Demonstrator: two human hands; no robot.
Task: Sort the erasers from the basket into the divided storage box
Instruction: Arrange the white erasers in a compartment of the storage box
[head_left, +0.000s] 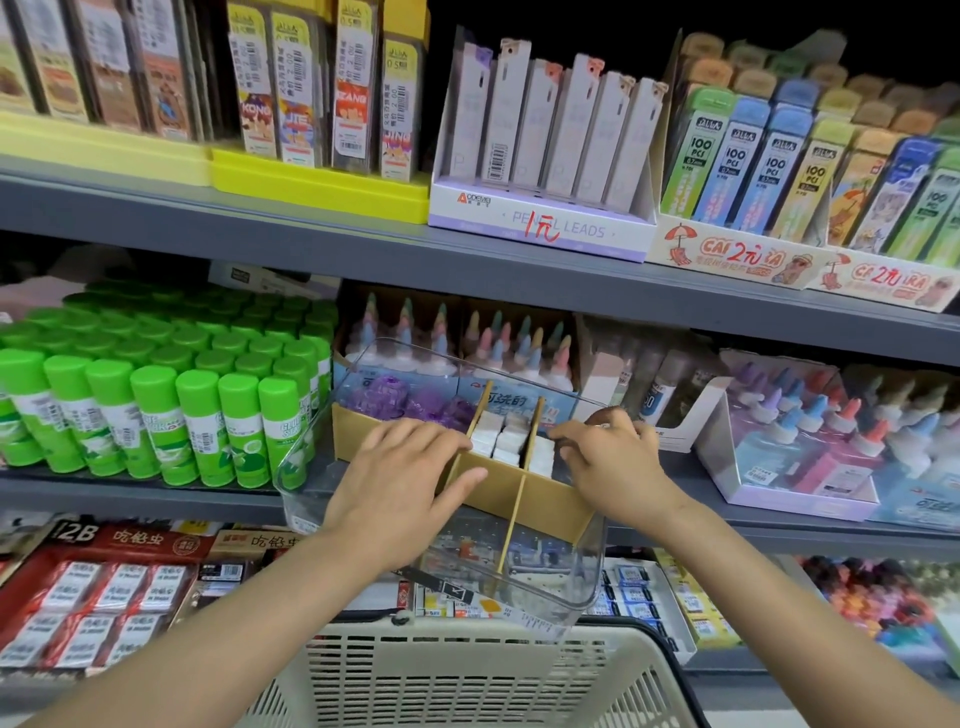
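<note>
Inside, white erasers (506, 441) fill gold-divided clear box (545, 582).

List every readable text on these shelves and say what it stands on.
"PENCIL LEADS", with red "1元" handwritten across it: white display box.
"100 PCS": lead tubes.
"2元": umbrella-print box.
"GLUE STICK": green glue sticks.
"2B": eraser pack.
Barcodes, price tags and other small print: too blurred to read.

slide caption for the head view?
Both hands, left hand and right hand, arrange white erasers in a clear divided storage box above a beige basket.
</note>
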